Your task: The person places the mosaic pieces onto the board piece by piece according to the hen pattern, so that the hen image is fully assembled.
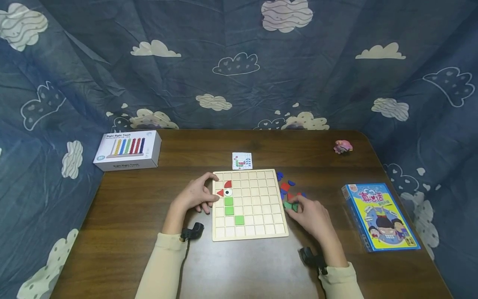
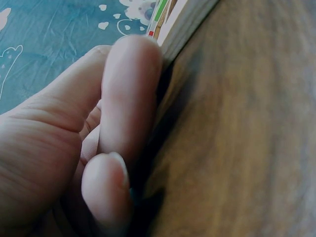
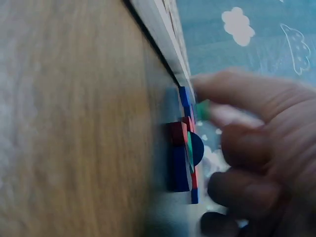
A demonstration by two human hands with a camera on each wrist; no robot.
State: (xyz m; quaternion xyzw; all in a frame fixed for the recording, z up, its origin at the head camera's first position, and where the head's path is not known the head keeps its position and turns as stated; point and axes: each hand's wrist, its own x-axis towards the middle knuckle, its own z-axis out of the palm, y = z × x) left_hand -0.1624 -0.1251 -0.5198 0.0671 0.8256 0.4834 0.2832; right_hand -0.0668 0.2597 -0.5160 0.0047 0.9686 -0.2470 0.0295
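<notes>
A pale wooden grid board [image 1: 261, 206] lies on the table, with red, green and eye-marked tiles in its left columns. My left hand [image 1: 196, 193] holds the board's left edge, index finger near the upper corner and thumb lower down. In the left wrist view its fingertips [image 2: 131, 64] are against the board's side. Right of the board, my right hand [image 1: 311, 214] pinches a green piece [image 3: 202, 110] between thumb and index finger. Loose red and blue pieces [image 1: 285, 187] lie beside that hand, some stacked. The green piece's full shape is hidden by the fingers.
A small picture card [image 1: 242, 161] lies just behind the board. A white box [image 1: 128, 150] stands at the back left, a pink figurine [image 1: 342, 146] at the back right. A blue and yellow box [image 1: 382, 218] lies at the right.
</notes>
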